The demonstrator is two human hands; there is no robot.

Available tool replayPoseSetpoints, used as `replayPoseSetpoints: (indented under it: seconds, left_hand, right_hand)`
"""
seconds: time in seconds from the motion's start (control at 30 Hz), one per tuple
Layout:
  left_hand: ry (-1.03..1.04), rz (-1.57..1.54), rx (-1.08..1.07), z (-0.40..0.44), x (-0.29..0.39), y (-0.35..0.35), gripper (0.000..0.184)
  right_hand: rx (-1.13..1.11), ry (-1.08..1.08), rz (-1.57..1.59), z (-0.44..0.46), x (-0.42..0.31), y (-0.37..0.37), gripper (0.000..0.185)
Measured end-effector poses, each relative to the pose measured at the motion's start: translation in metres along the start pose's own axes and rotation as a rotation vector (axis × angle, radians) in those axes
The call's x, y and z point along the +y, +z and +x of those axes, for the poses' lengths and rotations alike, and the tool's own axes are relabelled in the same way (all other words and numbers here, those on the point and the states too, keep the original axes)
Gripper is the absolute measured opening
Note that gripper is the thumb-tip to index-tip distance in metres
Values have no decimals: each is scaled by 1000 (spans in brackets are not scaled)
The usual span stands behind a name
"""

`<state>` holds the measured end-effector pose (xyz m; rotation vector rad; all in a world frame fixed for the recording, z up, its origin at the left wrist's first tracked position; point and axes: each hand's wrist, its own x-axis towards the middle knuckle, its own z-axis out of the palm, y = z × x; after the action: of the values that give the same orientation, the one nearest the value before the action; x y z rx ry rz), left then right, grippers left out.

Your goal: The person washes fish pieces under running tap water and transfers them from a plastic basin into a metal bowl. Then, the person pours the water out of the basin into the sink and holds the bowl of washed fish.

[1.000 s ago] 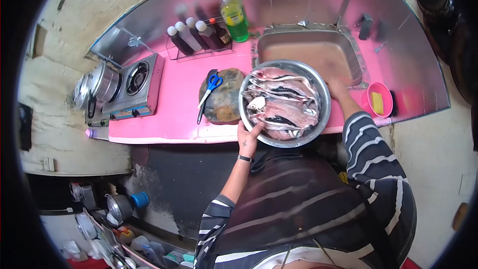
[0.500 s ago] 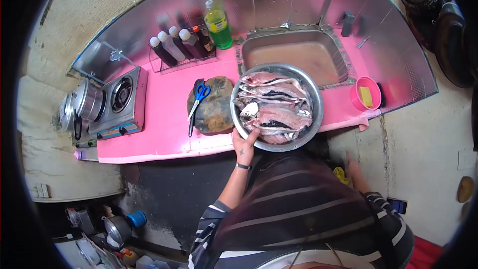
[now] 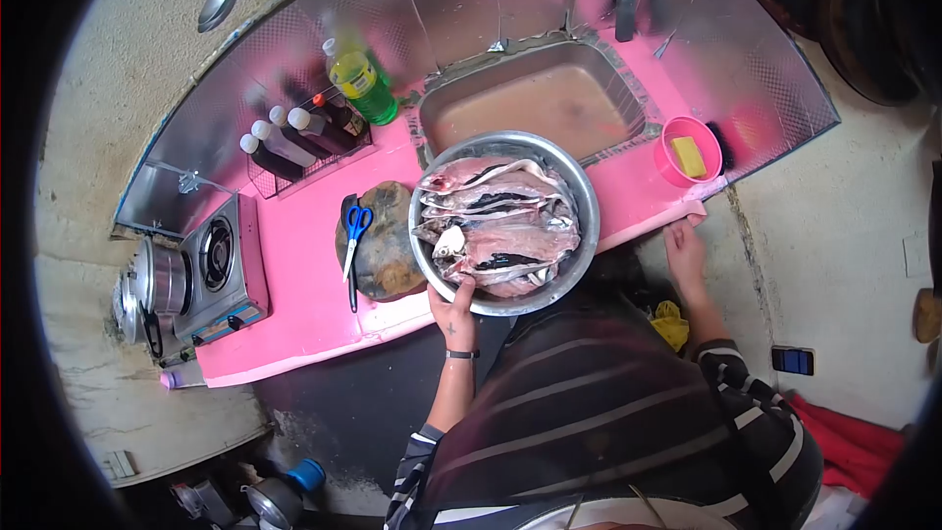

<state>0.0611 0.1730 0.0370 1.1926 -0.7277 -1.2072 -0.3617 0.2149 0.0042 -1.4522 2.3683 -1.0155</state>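
Observation:
A round metal basin [image 3: 586,236] holds several split, cleaned fish [image 3: 520,226], one with a pale head at the left. My left hand [image 3: 454,314] is closed on the basin's near-left rim, thumb over the edge. At the right of the counter, my right hand [image 3: 687,253] has its fingers curled at the loose corner of the pink counter cover [image 3: 314,324], seemingly pinching it. Left of the basin lies a stone slab [image 3: 388,255], with blue-handled scissors [image 3: 355,231] and a dark-handled knife [image 3: 353,292] at its left edge.
Behind the basin is a sink [image 3: 535,108] with cloudy water. A pink tub [image 3: 670,165] with a yellow sponge [image 3: 688,157] stands at the right. Bottles [image 3: 304,132] in a rack, a green liquid bottle [image 3: 365,88], a gas stove [image 3: 228,265] and a pot [image 3: 162,278] are to the left.
My right hand has come up from beside my body to the corner of the counter cover. The view has shifted and tilted. My left hand still holds the basin.

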Motion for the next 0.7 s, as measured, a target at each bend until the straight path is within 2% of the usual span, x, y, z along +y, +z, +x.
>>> replayPoseSetpoints:
  seconds: [0.2,0.27,0.33,0.37,0.43,0.47,0.53,0.6,0.67,0.7]
  left_hand:
    - [-21,26,49,0,-3,0,45]
    - [-25,32,36,0,-4,-1,46]
    - [-30,5,51,-1,1,5,47]
    - [-38,8,57,-1,-2,4,49]
    - [-52,38,72,-1,-4,2,54]
    - [-49,48,113,-2,0,8,56]
    - [-58,48,138,-3,-3,7,55]
    - [-147,-1,216,-4,-2,8,55]
    - [-236,10,295,-6,8,17,55]
    - [-250,6,334,-8,9,21,50]
  right_hand:
    - [-107,-211,227,104,-43,32,24]
    - [-284,-177,25,141,-79,33,30]
    - [-475,-191,-18,182,-93,56,34]
    - [-381,-496,-21,217,-52,106,40]
    - [-494,-531,-118,265,-28,158,49]
    - [-701,-258,-221,276,-56,157,51]
    - [-961,85,-328,307,-65,178,54]
    - [-1090,212,-325,334,-52,214,56]
    - [-1052,240,-264,351,-41,243,50]
    - [-1037,256,-235,355,-37,257,48]
